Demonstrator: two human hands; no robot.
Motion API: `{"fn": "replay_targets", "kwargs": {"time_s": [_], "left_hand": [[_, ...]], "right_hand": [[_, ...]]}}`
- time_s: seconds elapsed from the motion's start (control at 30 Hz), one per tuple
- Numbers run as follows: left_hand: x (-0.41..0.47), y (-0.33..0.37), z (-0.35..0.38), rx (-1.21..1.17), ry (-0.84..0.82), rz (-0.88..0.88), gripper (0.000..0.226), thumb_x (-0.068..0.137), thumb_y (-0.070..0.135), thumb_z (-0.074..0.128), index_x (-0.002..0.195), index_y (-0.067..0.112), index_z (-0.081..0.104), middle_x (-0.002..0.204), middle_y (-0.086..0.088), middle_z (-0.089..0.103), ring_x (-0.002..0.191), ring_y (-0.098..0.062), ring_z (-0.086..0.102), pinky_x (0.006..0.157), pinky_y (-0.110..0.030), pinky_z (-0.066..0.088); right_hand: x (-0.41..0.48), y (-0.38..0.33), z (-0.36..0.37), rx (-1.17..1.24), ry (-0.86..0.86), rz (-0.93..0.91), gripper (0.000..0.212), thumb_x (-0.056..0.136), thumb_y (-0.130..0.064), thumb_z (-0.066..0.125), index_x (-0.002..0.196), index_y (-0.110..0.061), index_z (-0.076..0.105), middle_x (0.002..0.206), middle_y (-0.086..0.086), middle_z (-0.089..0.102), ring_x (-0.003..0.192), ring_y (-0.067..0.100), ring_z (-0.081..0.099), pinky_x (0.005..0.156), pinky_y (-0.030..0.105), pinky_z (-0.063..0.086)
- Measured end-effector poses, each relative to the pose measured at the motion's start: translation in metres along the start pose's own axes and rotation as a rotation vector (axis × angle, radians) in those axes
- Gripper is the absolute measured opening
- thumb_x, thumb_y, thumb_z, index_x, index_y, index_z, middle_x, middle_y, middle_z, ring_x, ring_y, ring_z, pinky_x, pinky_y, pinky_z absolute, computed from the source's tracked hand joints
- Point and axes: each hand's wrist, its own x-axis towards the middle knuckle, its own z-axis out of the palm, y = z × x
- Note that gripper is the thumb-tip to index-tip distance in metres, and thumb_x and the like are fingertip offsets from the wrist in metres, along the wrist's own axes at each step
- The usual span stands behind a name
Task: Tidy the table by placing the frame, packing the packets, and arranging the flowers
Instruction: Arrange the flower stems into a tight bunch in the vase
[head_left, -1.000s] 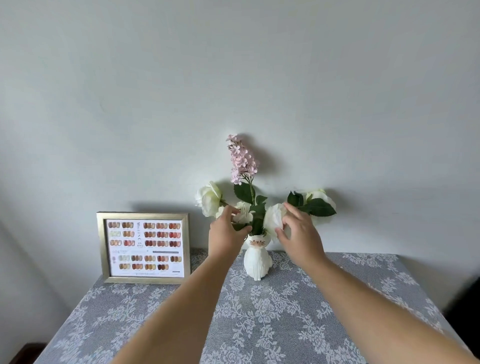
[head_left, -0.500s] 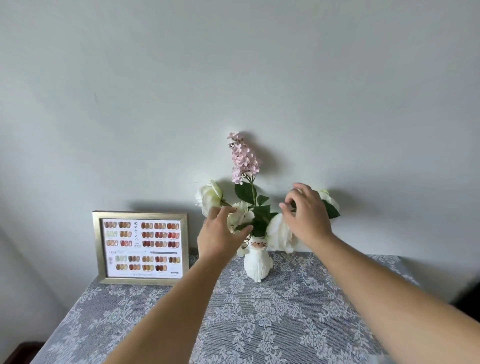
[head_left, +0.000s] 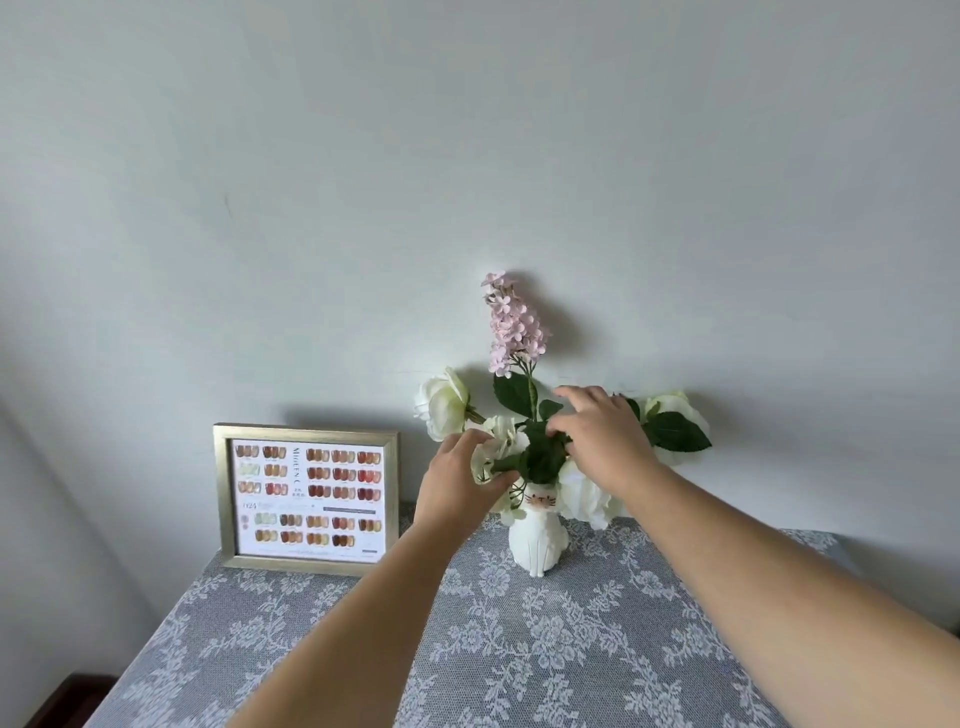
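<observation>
Both hands in the flowers on the grey lace-covered counter (head_left: 519, 649).
Gold picture frame (head_left: 307, 500) leans against the wall, left of the white cat-shaped vase (head_left: 537, 535). Left hand (head_left: 460, 488) fingers pinch a small white bloom (head_left: 501, 434); right hand (head_left: 602, 436) fingers spread loosely among green leaves (head_left: 543, 457).

Grey tablecloth (head_left: 571, 649) with white floral lace, gold frame (head_left: 306, 500) full of brown, red and green swatches, white cat-face vase (head_left: 538, 540), white roses (head_left: 444, 402), pink sprig (head_left: 511, 325), dark green leaves (head_left: 675, 432).

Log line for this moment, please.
step: arranging flowers | left hand: on white bloom | right hand: in leaves above vase | frame: upright at wall
</observation>
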Motion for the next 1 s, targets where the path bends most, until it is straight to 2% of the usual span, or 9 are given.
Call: {"fn": "replay_targets", "kwargs": {"time_s": [0.2, 0.37, 0.47, 0.53, 0.67, 0.73, 0.83, 0.9, 1.0], "left_hand": [[0.001, -0.003, 0.001, 0.017, -0.012, 0.007, 0.042, 0.070, 0.038, 0.075, 0.105, 0.025, 0.055, 0.115, 0.006, 0.059, 0.096, -0.013, 0.055, 0.078, -0.025, 0.041], [0.002, -0.008, 0.001, 0.043, -0.034, -0.005, 0.049, 0.073, 0.036, 0.074, 0.115, 0.023, 0.052, 0.121, 0.004, 0.056, 0.100, -0.017, 0.056, 0.081, -0.029, 0.046], [0.002, -0.010, 0.000, 0.041, -0.039, -0.017, 0.052, 0.073, 0.036, 0.074, 0.118, 0.022, 0.051, 0.122, 0.002, 0.056, 0.101, -0.017, 0.056, 0.083, -0.030, 0.048], [0.003, -0.011, 0.001, 0.040, -0.037, -0.018, 0.052, 0.073, 0.037, 0.074, 0.118, 0.022, 0.051, 0.122, 0.003, 0.056, 0.100, -0.017, 0.057, 0.083, -0.031, 0.049], [0.003, -0.010, 0.001, 0.077, -0.009, -0.002, 0.049, 0.073, 0.042, 0.072, 0.113, 0.023, 0.051, 0.122, 0.005, 0.055, 0.097, -0.016, 0.058, 0.076, -0.031, 0.050], [0.003, -0.010, 0.002, 0.091, 0.009, 0.015, 0.048, 0.072, 0.044, 0.072, 0.110, 0.024, 0.051, 0.123, 0.007, 0.054, 0.097, -0.016, 0.059, 0.074, -0.033, 0.052], [0.001, -0.010, 0.003, 0.094, 0.028, 0.037, 0.044, 0.071, 0.045, 0.071, 0.106, 0.028, 0.051, 0.119, 0.010, 0.055, 0.095, -0.014, 0.059, 0.070, -0.033, 0.053], [-0.001, -0.011, 0.004, 0.086, 0.029, 0.067, 0.043, 0.071, 0.045, 0.071, 0.106, 0.029, 0.051, 0.116, 0.012, 0.055, 0.095, -0.012, 0.058, 0.069, -0.029, 0.050], [-0.001, -0.012, 0.006, 0.051, 0.021, 0.119, 0.044, 0.071, 0.045, 0.072, 0.109, 0.032, 0.053, 0.116, 0.015, 0.056, 0.099, -0.010, 0.057, 0.076, -0.028, 0.049]], "right_hand": [[0.006, -0.001, 0.000, 0.043, 0.058, 0.065, 0.015, 0.085, -0.020, 0.061, 0.094, -0.027, 0.071, 0.140, 0.001, 0.046, 0.122, 0.026, 0.041, 0.099, 0.044, 0.034], [0.006, 0.003, 0.005, 0.048, 0.017, 0.019, 0.046, 0.078, 0.007, 0.051, 0.107, -0.027, 0.063, 0.144, 0.002, 0.040, 0.124, 0.027, 0.040, 0.101, 0.046, 0.033], [0.007, 0.006, 0.008, 0.046, 0.003, -0.002, 0.055, 0.074, 0.012, 0.050, 0.110, -0.028, 0.060, 0.145, 0.001, 0.039, 0.124, 0.026, 0.041, 0.102, 0.046, 0.035], [0.008, 0.006, 0.008, 0.065, -0.006, -0.011, 0.047, 0.077, 0.007, 0.055, 0.106, -0.029, 0.063, 0.145, -0.002, 0.040, 0.124, 0.024, 0.041, 0.103, 0.047, 0.034], [0.012, 0.005, 0.010, 0.072, -0.005, -0.035, 0.024, 0.082, -0.017, 0.064, 0.101, -0.030, 0.068, 0.141, -0.004, 0.045, 0.121, 0.022, 0.043, 0.100, 0.044, 0.033], [0.014, 0.007, 0.012, 0.114, 0.060, 0.014, 0.017, 0.083, -0.020, 0.063, 0.096, -0.028, 0.071, 0.135, -0.004, 0.051, 0.117, 0.022, 0.047, 0.098, 0.044, 0.036], [0.019, 0.010, 0.014, 0.235, 0.204, 0.189, 0.014, 0.084, -0.019, 0.063, 0.092, -0.022, 0.073, 0.120, 0.000, 0.062, 0.102, 0.024, 0.055, 0.088, 0.040, 0.045], [0.023, 0.011, 0.014, 0.343, 0.219, 0.314, 0.013, 0.084, -0.022, 0.064, 0.092, -0.018, 0.074, 0.112, 0.003, 0.065, 0.095, 0.023, 0.059, 0.082, 0.038, 0.050], [0.027, 0.009, 0.013, 0.419, 0.189, 0.405, 0.018, 0.086, -0.032, 0.062, 0.087, -0.019, 0.073, 0.108, 0.002, 0.066, 0.092, 0.024, 0.061, 0.081, 0.041, 0.051]]}}
